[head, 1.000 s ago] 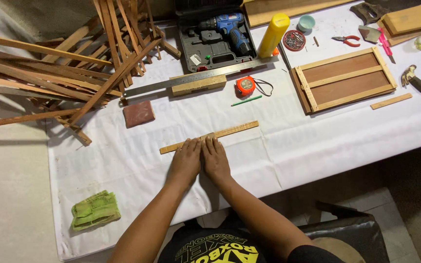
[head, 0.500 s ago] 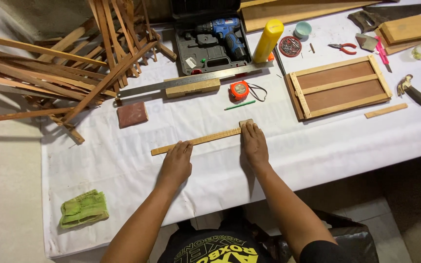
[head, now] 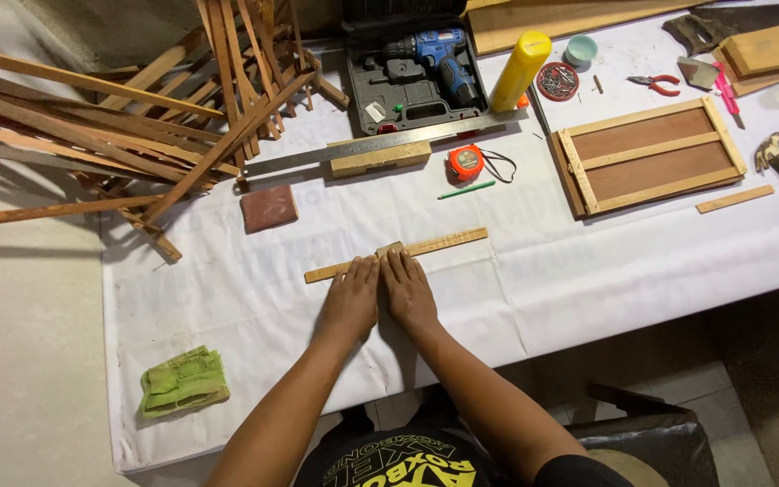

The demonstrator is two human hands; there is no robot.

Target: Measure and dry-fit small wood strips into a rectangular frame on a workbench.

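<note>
Right now your two hands lie side by side at the near middle of the bench [head: 227, 325], palms down on the white cloth. Your left hand [head: 351, 302] and right hand [head: 408, 293] touch each other along the forefingers, and the fingers [head: 367, 271] are stretched out flat, not curled around anything. Their tips press on the middle of the thin wooden strip [head: 448, 242], which lies slightly slanted, its right end farther from you than its left. A small pale piece, perhaps a sanding scrap, seems to sit under the fingertips on the strip; you cannot tell exactly what it is.

As a judgement, the strip is laid out and being worked along its length, with its ends bare and nothing fastened to it yet.

To your near left lies a folded green cloth [head: 184, 381]. Farther out sit a brown sanding block [head: 269, 208], a green pencil [head: 466, 189], an orange tape measure [head: 465, 163] and a long metal ruler [head: 317, 158]. Right of those rests a finished-looking wooden frame [head: 649, 156]. At the far edge stand the blue drill [head: 435, 56] in its case and a yellow bottle [head: 520, 70], with loose slats [head: 92, 126] piled far left.
</note>
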